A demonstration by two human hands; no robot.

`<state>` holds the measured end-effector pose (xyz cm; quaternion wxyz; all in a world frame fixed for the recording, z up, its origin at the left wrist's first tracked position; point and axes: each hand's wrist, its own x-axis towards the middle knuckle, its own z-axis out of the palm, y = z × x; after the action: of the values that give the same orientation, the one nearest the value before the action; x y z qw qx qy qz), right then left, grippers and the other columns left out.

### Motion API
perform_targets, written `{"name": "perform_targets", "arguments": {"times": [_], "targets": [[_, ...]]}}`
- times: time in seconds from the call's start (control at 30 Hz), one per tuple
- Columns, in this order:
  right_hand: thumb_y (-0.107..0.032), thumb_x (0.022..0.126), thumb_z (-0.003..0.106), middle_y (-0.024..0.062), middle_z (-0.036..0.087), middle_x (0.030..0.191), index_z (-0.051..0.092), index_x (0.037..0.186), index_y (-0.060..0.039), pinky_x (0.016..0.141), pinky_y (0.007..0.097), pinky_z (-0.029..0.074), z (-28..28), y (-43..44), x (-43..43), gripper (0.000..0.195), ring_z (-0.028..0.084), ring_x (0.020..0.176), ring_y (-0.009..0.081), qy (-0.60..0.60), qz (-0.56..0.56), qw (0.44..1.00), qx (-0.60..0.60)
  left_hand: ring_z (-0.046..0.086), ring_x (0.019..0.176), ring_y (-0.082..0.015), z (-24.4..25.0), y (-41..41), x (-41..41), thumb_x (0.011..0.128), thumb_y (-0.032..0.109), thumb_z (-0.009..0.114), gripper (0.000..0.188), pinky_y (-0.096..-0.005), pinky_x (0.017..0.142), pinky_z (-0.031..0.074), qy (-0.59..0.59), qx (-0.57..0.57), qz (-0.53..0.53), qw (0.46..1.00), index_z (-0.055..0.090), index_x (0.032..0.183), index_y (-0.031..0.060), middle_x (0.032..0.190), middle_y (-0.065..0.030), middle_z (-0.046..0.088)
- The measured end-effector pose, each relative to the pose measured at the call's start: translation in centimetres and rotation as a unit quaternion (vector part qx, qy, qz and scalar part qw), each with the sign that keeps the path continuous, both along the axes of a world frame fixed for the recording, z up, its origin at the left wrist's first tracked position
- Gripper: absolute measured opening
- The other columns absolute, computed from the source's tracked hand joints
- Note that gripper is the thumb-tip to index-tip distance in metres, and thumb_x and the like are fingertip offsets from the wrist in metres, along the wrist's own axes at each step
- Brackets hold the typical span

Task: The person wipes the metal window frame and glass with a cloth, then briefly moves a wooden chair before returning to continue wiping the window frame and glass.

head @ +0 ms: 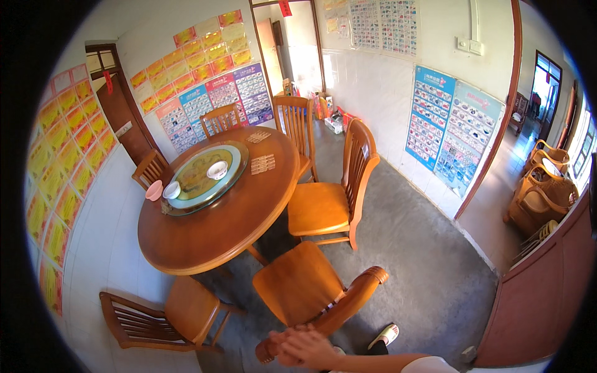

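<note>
At the bottom of the view, my right hand (311, 348) lies over my left hand (279, 339), which is mostly covered. Both are blurred, in front of the top rail of a wooden chair (298, 283); whether they grip the rail or only each other is unclear. That chair's seat faces a round wooden table (205, 238). A glass-edged lazy Susan (196, 175) stands on the table. It carries a white patterned bowl (217, 170) and a second white bowl (171, 190). A pink bowl (154, 190) sits at the table's left edge. Bamboo mats (263, 164) lie toward the right.
More wooden chairs (322, 207) surround the table, including one at the lower left (191, 310). Posters (429, 119) and award certificates (196, 56) cover the walls. Boxes (334, 123) stand by the far doorway. At right, a doorway shows wicker chairs (541, 196) beyond a brown door (527, 298).
</note>
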<state>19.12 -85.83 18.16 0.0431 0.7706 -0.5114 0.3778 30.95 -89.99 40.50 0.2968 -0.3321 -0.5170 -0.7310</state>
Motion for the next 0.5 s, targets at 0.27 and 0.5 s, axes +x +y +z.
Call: {"name": "perform_targets", "arguments": {"times": [0.27, 0.5], "targets": [[-0.031, 0.058, 0.070, 0.0026, 0.057, 0.094, 0.060, 0.084, -0.0128, 0.078, 0.0367, 0.038, 0.4, 2.2, -12.9, 0.033, 0.052, 0.093, 0.0192, 0.049, -0.221, 0.971, 0.079, 0.058, 0.077, -0.0287, 0.6, 0.5, 0.6, 0.075, 0.018, 0.065, 0.024, -0.0375, 0.067, 0.048, -0.011, 0.046, 0.058, 0.997, 0.063, 0.099, 0.0171, 0.099, -0.0146, 0.055], [-0.033, 0.056, 0.070, 0.0038, 0.058, 0.096, 0.063, 0.085, -0.0113, 0.083, 0.0462, 0.035, 0.0, 0.5, -14.9, 0.037, 0.051, 0.093, 0.0252, -0.017, -0.299, 0.948, 0.107, 0.059, 0.078, -0.0277, 4.0, 1.4, -2.1, 0.085, 0.016, 0.054, 0.021, -0.0377, 0.070, 0.050, 0.115, -0.038, -0.065, 0.991, 0.062, 0.104, 0.0124, 0.097, -0.0142, 0.057]]}}
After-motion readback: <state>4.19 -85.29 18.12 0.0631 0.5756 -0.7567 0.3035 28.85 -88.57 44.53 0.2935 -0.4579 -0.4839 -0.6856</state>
